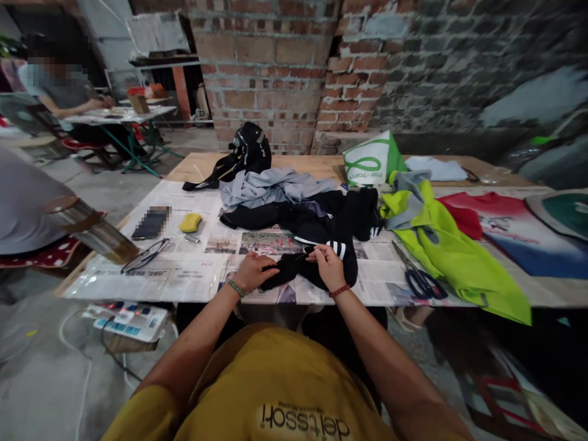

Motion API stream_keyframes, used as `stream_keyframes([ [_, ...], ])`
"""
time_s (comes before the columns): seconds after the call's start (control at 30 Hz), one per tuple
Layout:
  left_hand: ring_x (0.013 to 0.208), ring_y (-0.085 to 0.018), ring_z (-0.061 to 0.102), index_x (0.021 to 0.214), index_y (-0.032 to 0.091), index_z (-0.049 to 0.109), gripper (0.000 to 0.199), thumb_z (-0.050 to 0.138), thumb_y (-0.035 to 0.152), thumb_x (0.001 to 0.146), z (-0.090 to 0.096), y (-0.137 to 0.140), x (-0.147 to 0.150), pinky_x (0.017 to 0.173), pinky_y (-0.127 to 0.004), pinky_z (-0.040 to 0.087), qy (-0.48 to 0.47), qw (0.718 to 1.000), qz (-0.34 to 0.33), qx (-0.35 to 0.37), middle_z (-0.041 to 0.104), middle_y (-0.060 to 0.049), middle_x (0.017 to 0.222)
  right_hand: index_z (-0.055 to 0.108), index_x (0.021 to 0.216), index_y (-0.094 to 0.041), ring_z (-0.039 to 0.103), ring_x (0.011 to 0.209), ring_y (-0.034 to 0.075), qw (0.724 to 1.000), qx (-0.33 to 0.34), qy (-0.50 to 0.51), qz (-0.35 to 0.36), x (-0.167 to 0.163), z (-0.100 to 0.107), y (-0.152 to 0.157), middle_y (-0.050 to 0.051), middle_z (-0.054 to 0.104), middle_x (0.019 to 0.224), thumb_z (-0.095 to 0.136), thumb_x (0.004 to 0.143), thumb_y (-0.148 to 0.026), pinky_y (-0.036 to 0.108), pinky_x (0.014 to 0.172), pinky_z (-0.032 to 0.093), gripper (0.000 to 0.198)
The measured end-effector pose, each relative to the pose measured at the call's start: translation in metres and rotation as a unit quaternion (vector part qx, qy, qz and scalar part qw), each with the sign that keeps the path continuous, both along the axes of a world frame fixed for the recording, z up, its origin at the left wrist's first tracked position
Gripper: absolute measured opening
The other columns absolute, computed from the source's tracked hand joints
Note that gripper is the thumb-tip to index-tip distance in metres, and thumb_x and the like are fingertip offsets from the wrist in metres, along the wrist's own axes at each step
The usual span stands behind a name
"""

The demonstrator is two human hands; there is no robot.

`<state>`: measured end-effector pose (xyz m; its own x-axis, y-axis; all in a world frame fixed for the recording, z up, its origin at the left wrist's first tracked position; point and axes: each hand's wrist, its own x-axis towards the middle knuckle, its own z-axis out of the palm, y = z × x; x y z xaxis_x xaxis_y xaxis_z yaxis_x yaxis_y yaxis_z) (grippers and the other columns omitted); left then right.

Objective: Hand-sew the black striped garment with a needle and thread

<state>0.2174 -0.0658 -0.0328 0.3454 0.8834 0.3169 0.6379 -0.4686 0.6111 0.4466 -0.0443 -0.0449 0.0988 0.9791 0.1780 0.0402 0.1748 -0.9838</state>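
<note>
A black garment (316,214) with white stripes lies crumpled at the middle of the newspaper-covered table (184,275). One end of it reaches to the table's front edge. My left hand (252,271) grips the cloth there, thumb and fingers closed on its left end. Just to the right, my right hand (328,264) pinches at the same garment beside its white stripes. Whether something small sits between those fingertips, I cannot make out. Behind the black cloth a grey garment (275,187) is heaped.
Scissors (420,278) and a lime-yellow garment (441,239) lie to the right. A green-white bag (372,162) and black bag (252,147) stand behind. Leftward are glasses (146,254), a yellow sponge-like piece (190,223), a phone (151,222) and a metal-coloured flask (94,229). People sit further left.
</note>
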Motion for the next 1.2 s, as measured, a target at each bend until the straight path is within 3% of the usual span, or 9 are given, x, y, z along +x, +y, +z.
stream_keyframes([
  [0.2, 0.086, -0.016, 0.063, 0.099, 0.02, 0.067, 0.026, 0.062, 0.027, 0.074, 0.0, -0.004, -0.011, 0.083, -0.027, 0.046, -0.007, 0.996, -0.025, -0.081, 0.07, -0.004, 0.096, 0.054, 0.087, -0.021, 0.066, 0.062, 0.017, 1.0, -0.004, -0.002, 0.012, 0.008, -0.007, 0.008, 0.0, 0.063, 0.07, 0.054, 0.079, -0.04, 0.031, 0.064, 0.052, 0.021],
  [0.37, 0.087, -0.016, 0.063, 0.096, 0.018, 0.067, 0.025, 0.061, 0.026, 0.073, -0.001, -0.01, -0.013, 0.082, -0.025, 0.047, -0.064, 0.987, 0.014, -0.145, 0.069, -0.003, 0.095, 0.055, 0.087, -0.02, 0.066, 0.061, 0.016, 1.0, -0.001, -0.004, 0.019, 0.007, -0.008, 0.005, 0.0, 0.063, 0.069, 0.053, 0.079, -0.041, 0.03, 0.064, 0.052, 0.022],
  [0.5, 0.078, -0.015, 0.062, 0.082, 0.016, 0.068, 0.015, 0.059, 0.025, 0.073, -0.001, -0.013, -0.011, 0.075, -0.025, 0.049, -0.086, 0.988, 0.057, -0.112, 0.068, -0.004, 0.084, 0.055, 0.087, -0.02, 0.065, 0.06, 0.016, 1.0, -0.001, -0.007, 0.016, 0.006, -0.007, 0.005, 0.0, 0.063, 0.069, 0.054, 0.078, -0.042, 0.031, 0.063, 0.053, 0.023],
  [0.6, 0.078, -0.014, 0.061, 0.08, 0.018, 0.068, 0.017, 0.053, 0.015, 0.072, 0.002, -0.015, -0.008, 0.076, -0.025, 0.048, -0.047, 0.995, 0.046, -0.078, 0.066, -0.003, 0.083, 0.055, 0.087, -0.022, 0.065, 0.061, 0.016, 1.0, 0.005, -0.013, 0.014, 0.007, -0.007, 0.004, 0.0, 0.063, 0.069, 0.053, 0.079, -0.042, 0.031, 0.063, 0.053, 0.022],
  [0.8, 0.088, -0.015, 0.063, 0.111, 0.024, 0.059, 0.051, 0.045, 0.003, 0.066, 0.016, -0.016, 0.003, 0.083, -0.026, 0.045, 0.06, 0.995, 0.0, -0.084, 0.068, 0.001, 0.097, 0.055, 0.087, -0.023, 0.065, 0.061, 0.016, 1.0, 0.006, -0.013, 0.02, 0.007, -0.008, 0.004, -0.001, 0.062, 0.068, 0.052, 0.079, -0.04, 0.031, 0.063, 0.053, 0.019],
  [0.87, 0.081, -0.016, 0.063, 0.112, 0.024, 0.058, 0.045, 0.053, 0.012, 0.07, 0.02, -0.015, 0.008, 0.077, -0.025, 0.045, 0.079, 0.993, 0.019, -0.085, 0.069, 0.001, 0.092, 0.055, 0.086, -0.022, 0.065, 0.06, 0.016, 1.0, 0.004, -0.013, 0.019, 0.007, -0.008, 0.004, -0.001, 0.063, 0.069, 0.052, 0.079, -0.04, 0.031, 0.063, 0.052, 0.019],
  [1.0, 0.068, -0.015, 0.061, 0.091, 0.023, 0.067, 0.018, 0.059, 0.028, 0.075, 0.023, -0.008, 0.019, 0.068, -0.024, 0.042, 0.127, 0.987, 0.046, -0.082, 0.069, 0.0, 0.077, 0.055, 0.087, -0.022, 0.065, 0.06, 0.016, 1.0, 0.001, -0.018, 0.015, 0.007, -0.006, 0.004, 0.0, 0.063, 0.069, 0.052, 0.079, -0.04, 0.03, 0.062, 0.052, 0.02],
  [1.1, 0.073, -0.016, 0.06, 0.079, 0.022, 0.068, 0.014, 0.054, 0.024, 0.079, 0.023, -0.003, 0.024, 0.072, -0.026, 0.042, 0.151, 0.986, 0.033, -0.06, 0.068, -0.002, 0.078, 0.055, 0.087, -0.021, 0.065, 0.061, 0.016, 1.0, 0.002, -0.026, 0.014, 0.007, -0.005, 0.003, 0.0, 0.063, 0.069, 0.051, 0.08, -0.038, 0.029, 0.062, 0.051, 0.019],
  [1.2, 0.076, -0.016, 0.059, 0.076, 0.019, 0.067, 0.017, 0.05, 0.018, 0.079, 0.022, -0.002, 0.027, 0.075, -0.027, 0.044, 0.095, 0.995, 0.03, -0.021, 0.065, -0.005, 0.082, 0.055, 0.088, -0.022, 0.065, 0.061, 0.015, 0.999, 0.003, -0.032, 0.014, 0.008, -0.006, 0.003, -0.001, 0.063, 0.07, 0.05, 0.08, -0.037, 0.029, 0.063, 0.051, 0.017],
])
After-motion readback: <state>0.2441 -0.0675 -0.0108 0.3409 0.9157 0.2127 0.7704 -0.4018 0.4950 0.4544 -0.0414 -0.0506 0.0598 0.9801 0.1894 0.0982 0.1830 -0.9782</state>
